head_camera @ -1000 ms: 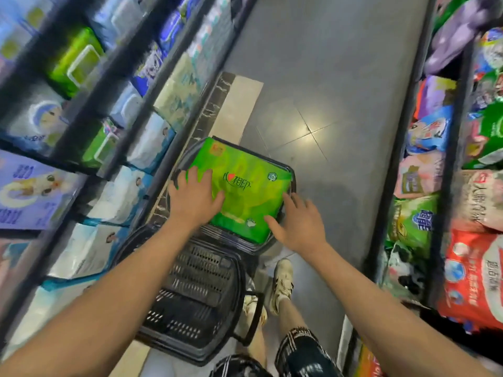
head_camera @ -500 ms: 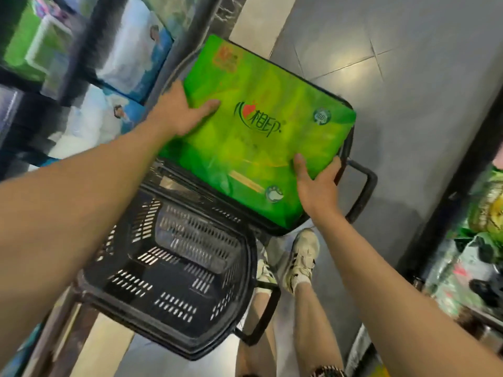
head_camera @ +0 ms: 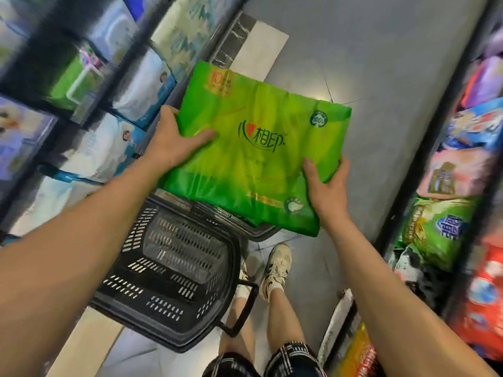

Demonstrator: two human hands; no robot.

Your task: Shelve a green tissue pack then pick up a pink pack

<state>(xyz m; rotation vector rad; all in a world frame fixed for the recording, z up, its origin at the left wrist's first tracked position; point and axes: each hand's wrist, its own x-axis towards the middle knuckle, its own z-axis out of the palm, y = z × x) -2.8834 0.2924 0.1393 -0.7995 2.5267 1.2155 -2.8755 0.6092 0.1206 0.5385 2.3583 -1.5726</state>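
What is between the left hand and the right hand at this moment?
In the head view, only the green pack lies between them. The left hand grips its left edge and the right hand grips its lower right edge, above the black basket.

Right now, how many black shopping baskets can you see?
2: one empty black slotted plastic basket near the feet, another black basket mostly hidden beneath the green plastic pack. Others may be hidden.

Black basket (head_camera: 174, 268) on grey floor (head_camera: 381, 63), shelves w/ packs (head_camera: 446, 229) both sides.
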